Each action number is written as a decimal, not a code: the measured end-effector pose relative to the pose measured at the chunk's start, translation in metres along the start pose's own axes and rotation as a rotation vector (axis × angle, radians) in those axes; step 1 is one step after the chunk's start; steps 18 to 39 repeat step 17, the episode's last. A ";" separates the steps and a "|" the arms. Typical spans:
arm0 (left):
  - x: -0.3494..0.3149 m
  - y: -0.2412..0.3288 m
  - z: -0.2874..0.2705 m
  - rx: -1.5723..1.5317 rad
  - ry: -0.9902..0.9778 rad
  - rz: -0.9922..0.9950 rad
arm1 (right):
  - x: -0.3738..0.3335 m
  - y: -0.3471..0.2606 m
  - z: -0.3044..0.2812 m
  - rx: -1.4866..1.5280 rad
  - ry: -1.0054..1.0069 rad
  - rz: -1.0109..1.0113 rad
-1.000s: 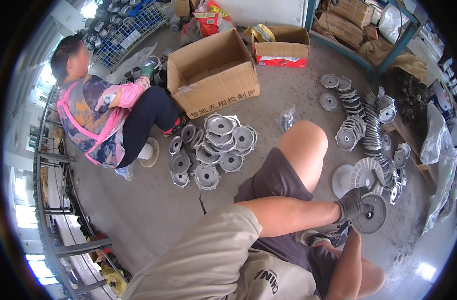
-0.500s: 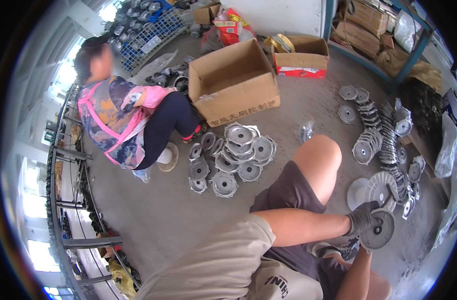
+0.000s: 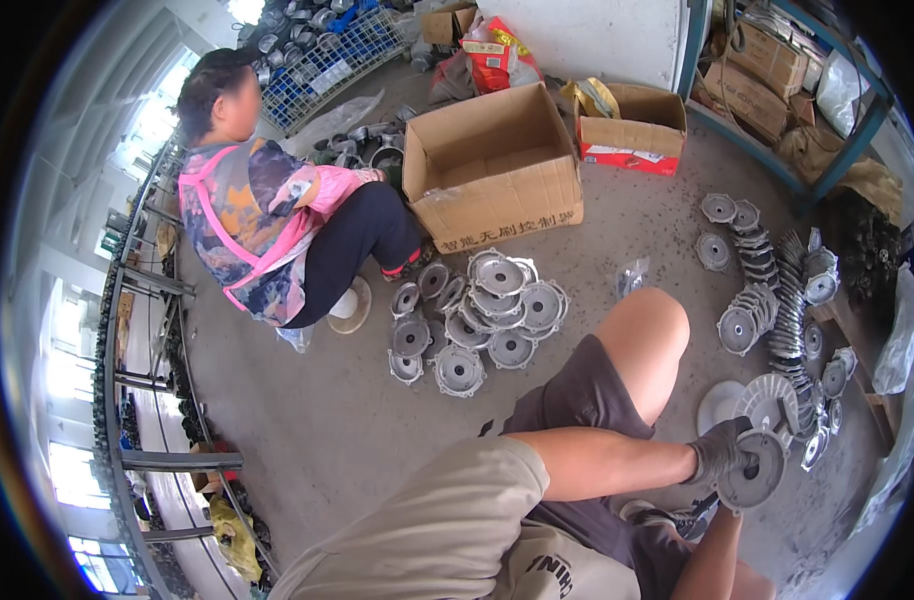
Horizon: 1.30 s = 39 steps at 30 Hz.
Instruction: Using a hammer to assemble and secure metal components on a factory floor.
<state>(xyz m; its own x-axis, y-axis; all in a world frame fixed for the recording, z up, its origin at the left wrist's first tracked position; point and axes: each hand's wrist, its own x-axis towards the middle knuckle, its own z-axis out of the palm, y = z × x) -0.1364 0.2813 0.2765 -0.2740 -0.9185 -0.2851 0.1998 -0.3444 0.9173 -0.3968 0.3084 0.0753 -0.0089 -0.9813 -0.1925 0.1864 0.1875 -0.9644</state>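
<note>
A round grey metal end cover (image 3: 754,484), with a hole in its middle, is held up at the lower right. My left hand (image 3: 720,452), in a dark grey glove, is closed on the cover's upper left, with fingertips near the central hole. From below, my right hand (image 3: 724,514) meets the cover's lower rim; its fingers are mostly hidden behind the metal. Just beyond the cover, a ribbed grey disc (image 3: 767,397) rests by a white round stool-like piece (image 3: 718,408). A curved grey piece overlaps the disc, too partly seen to name.
Long curved rows of stacked end covers (image 3: 785,300) lie at the right. A pile of similar covers (image 3: 497,308) sits mid-floor, before a large open cardboard box (image 3: 502,205). A co-worker (image 3: 267,215) sits at the left. A red-and-brown box (image 3: 632,130) and blue frame (image 3: 752,135) stand behind.
The whole scene has shifted slightly rightward as the view turned. Both hands keep the end cover at nearly the same spot, and its tilt has changed slightly.
</note>
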 end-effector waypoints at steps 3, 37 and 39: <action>0.001 -0.001 0.004 0.033 -0.004 0.047 | 0.002 0.002 -0.022 0.056 0.002 0.001; 0.007 -0.007 0.001 0.072 -0.020 0.084 | -0.005 0.005 -0.010 0.342 0.019 -0.027; 0.007 -0.007 0.001 0.072 -0.020 0.084 | -0.005 0.005 -0.010 0.342 0.019 -0.027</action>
